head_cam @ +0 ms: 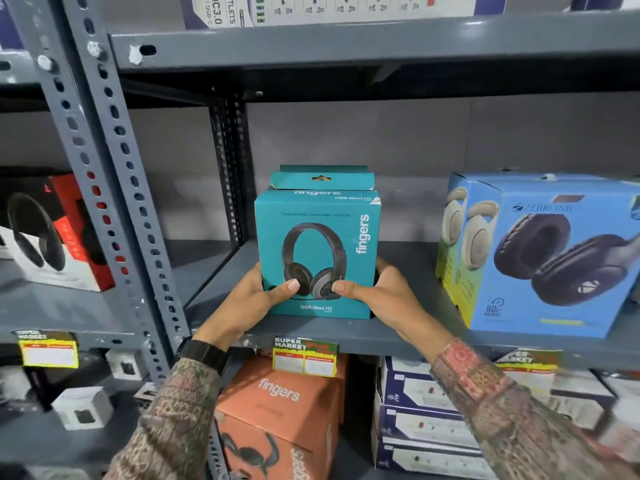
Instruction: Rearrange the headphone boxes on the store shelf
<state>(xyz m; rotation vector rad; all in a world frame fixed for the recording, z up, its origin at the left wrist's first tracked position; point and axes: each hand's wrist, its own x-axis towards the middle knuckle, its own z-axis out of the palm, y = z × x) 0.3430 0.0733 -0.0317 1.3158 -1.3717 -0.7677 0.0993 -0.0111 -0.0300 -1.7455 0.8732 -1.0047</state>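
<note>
A teal headphone box [317, 244] with a black headset pictured on its front stands upright near the front of the grey metal shelf [304, 329]. My left hand [258, 294] grips its lower left side, thumb across the front. My right hand [379, 291] grips its lower right side, thumb also on the front. A second teal box [322, 170] shows just behind it, mostly hidden. On the right of the same shelf stand blue headphone boxes [550, 258], apart from the teal one.
A perforated grey upright [114, 188] borders the shelf on the left; beyond it sits a red, white and black headphone box [52, 237]. Below are an orange box [280, 407], white and navy boxes [415, 410] and a price label [304, 356]. Another shelf runs overhead.
</note>
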